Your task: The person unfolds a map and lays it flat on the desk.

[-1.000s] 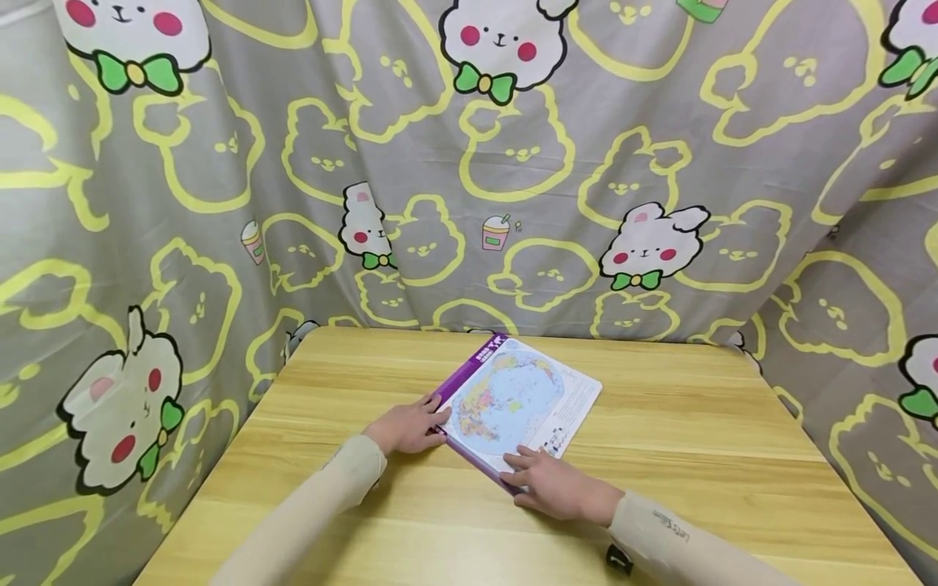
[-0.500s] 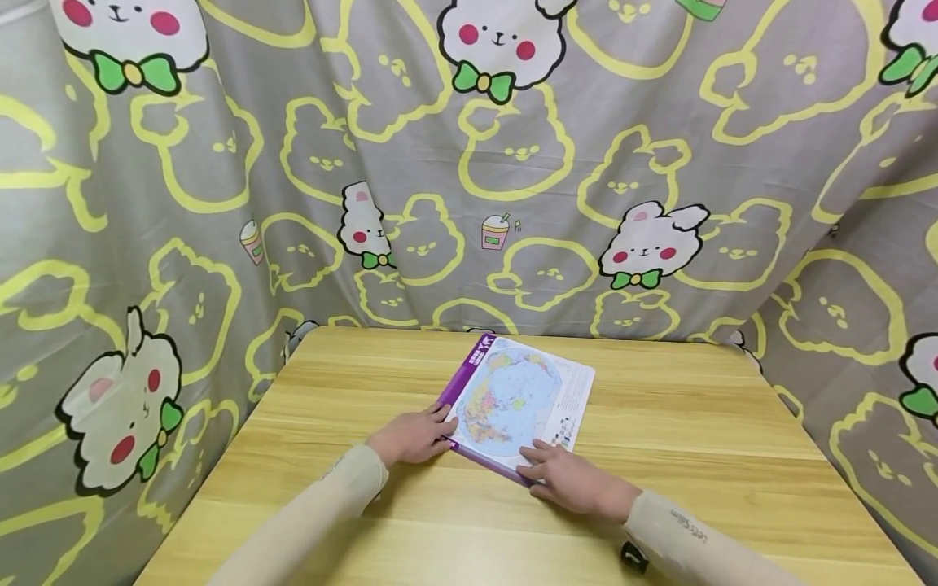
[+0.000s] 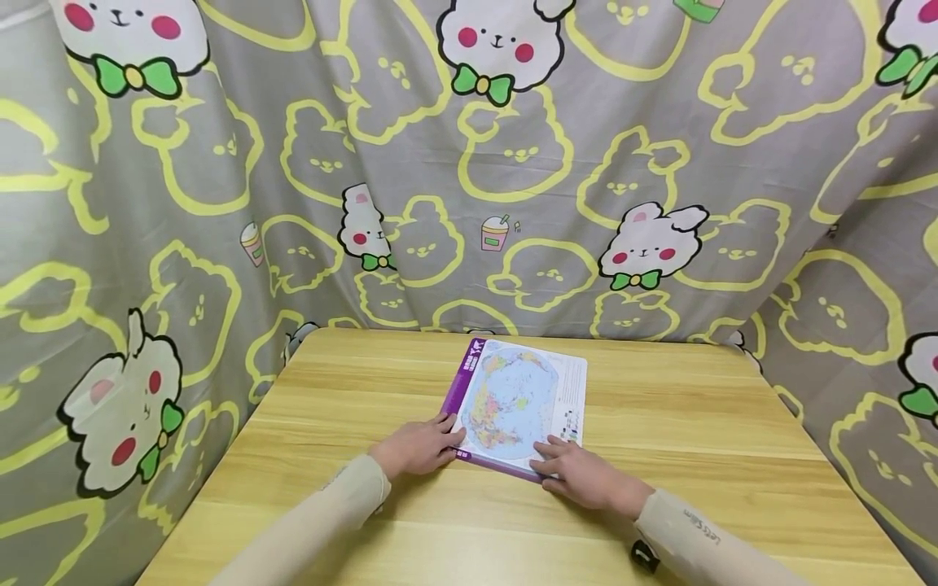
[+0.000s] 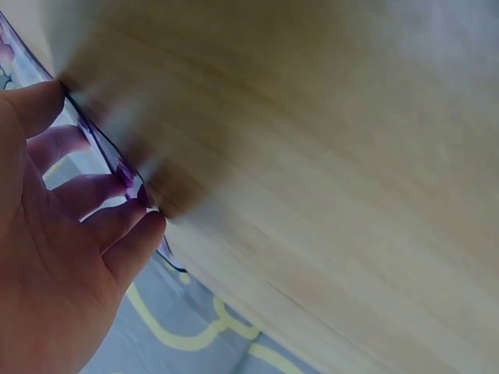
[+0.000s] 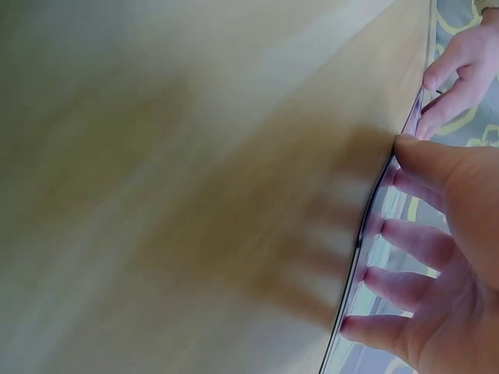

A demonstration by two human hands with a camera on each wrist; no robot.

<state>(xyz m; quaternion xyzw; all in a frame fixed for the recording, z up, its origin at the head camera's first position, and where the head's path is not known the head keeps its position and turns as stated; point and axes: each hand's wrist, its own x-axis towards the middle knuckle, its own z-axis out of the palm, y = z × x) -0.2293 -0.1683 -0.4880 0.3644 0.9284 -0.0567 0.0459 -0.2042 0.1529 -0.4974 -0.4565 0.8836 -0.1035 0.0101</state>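
A flat, thin world map board [image 3: 513, 399] lies on the wooden table, blue and white with purple strips along its left and near edges. In the head view my left hand [image 3: 421, 443] rests on its near left corner. At the near right corner my right hand [image 3: 589, 480] touches the board with spread fingers. The left wrist view has the left hand [image 4: 70, 234] with its fingertips along the board's edge. Seen from the right wrist, the right hand [image 5: 444, 265] lays thumb and fingertips against the dark edge line, with the other hand beyond it.
The light wood table [image 3: 703, 456] reaches back to a grey curtain [image 3: 542, 187] printed with rabbits and yellow outlines. Curtain also hangs at the left and right sides. A small black object [image 3: 645, 557] shows under the right sleeve [image 3: 696, 529].
The map board has turned counterclockwise, its far edge swinging left and its near right corner swinging right. The right hand has moved right with it; the left hand has shifted slightly right and nearer.
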